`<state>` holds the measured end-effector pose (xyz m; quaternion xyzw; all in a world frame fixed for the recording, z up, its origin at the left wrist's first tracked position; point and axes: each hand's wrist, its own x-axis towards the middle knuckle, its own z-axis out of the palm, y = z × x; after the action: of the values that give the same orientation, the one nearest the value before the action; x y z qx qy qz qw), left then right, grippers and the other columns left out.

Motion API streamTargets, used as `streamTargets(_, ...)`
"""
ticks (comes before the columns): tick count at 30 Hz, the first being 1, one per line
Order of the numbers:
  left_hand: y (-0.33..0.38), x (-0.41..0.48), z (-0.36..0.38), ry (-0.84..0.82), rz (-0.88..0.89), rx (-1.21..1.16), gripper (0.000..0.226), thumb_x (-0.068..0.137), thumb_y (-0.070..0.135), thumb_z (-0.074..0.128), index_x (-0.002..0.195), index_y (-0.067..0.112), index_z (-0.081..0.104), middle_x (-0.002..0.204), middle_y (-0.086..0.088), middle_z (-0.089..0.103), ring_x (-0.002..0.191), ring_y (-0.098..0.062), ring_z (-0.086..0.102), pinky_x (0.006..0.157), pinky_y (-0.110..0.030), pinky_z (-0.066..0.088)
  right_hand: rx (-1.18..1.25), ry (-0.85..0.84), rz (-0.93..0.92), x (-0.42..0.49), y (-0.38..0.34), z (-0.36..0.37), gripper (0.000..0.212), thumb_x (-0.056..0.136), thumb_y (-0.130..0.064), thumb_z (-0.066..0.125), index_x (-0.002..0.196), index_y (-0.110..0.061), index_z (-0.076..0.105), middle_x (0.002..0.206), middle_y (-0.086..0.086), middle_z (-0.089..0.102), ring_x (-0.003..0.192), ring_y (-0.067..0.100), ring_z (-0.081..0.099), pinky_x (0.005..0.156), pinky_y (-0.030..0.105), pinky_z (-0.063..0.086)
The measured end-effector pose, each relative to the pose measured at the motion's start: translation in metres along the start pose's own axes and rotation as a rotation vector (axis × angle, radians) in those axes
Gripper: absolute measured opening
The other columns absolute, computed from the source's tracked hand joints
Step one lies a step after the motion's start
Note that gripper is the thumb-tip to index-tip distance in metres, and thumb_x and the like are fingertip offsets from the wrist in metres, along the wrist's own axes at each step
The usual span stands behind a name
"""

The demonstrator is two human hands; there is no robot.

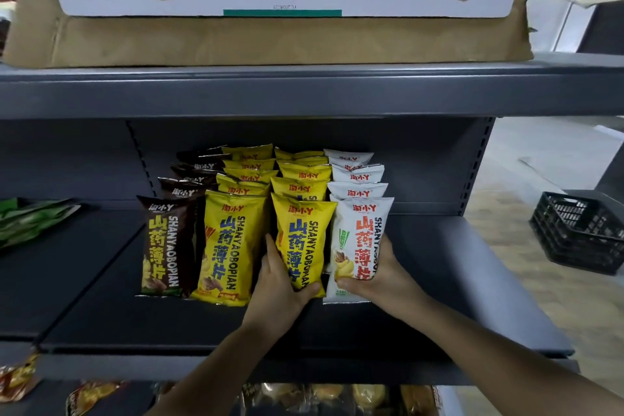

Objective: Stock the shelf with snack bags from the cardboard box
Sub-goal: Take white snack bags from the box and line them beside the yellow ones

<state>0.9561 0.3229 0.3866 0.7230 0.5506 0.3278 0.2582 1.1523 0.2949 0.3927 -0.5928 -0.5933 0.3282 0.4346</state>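
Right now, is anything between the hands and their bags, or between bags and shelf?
Nothing visible: left hand grips the front yellow bag, right hand the front white bag, both already on the shelf.

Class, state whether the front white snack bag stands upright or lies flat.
Upright: the white bag stands on its bottom edge, gripped by the right hand.

I see my left hand (282, 287) gripping the front yellow bag (305, 233) and my right hand (388, 277) gripping the white bag (363, 240) just beside it, both upright on the shelf (456, 263). Left of them stand a yellow row (229, 246) and a brown row (165, 246).
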Motion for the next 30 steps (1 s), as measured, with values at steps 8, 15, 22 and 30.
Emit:
streamTargets(8, 0.009, -0.007, 0.001, 0.066, 0.010, 0.106, 0.112, 0.081, 0.046, 0.066, 0.148, 0.008, -0.015, 0.155, -0.009, 0.009, 0.144, -0.023, 0.013, 0.114, -0.033, 0.024, -0.139, 0.125, 0.024, -0.012, -0.001, 0.005, 0.076, 0.064, -0.052, 0.079, 0.123, -0.048, 0.032, 0.111, -0.026, 0.059, 0.099, -0.006, 0.059, 0.081, 0.029, 0.050)
streamTargets(15, 0.015, -0.028, 0.004, 0.192, 0.014, 0.081, 0.086, 0.089, 0.028, 0.062, 0.148, -0.001, 0.007, 0.150, -0.017, 0.021, 0.142, -0.030, 0.019, 0.114, -0.037, 0.023, -0.137, 0.119, -0.021, -0.007, 0.002, 0.004, 0.075, 0.055, -0.055, 0.079, 0.118, -0.031, 0.048, 0.107, -0.019, 0.057, 0.099, -0.002, 0.059, 0.080, 0.029, 0.053)
streamTargets(22, 0.013, -0.074, 0.015, 0.309, 0.059, 0.173, 0.055, 0.084, -0.007, 0.045, 0.138, -0.007, 0.035, 0.136, -0.025, 0.040, 0.129, -0.040, 0.037, 0.110, -0.044, 0.030, -0.168, 0.024, -0.030, 0.004, 0.023, -0.008, 0.088, 0.051, -0.075, 0.075, 0.117, -0.021, 0.053, 0.111, -0.002, 0.065, 0.106, 0.016, 0.063, 0.088, 0.037, 0.054)
streamTargets(30, 0.036, -0.136, 0.050, 0.344, 0.129, 0.301, 0.044, 0.077, -0.015, 0.048, 0.120, -0.009, 0.052, 0.120, -0.027, 0.053, 0.114, -0.044, 0.047, 0.099, -0.049, 0.040, -0.331, -0.092, -0.048, -0.076, -0.007, -0.054, 0.028, 0.097, -0.022, 0.049, 0.121, -0.009, 0.057, 0.123, 0.006, 0.060, 0.112, 0.020, 0.056, 0.084, 0.026, 0.044)
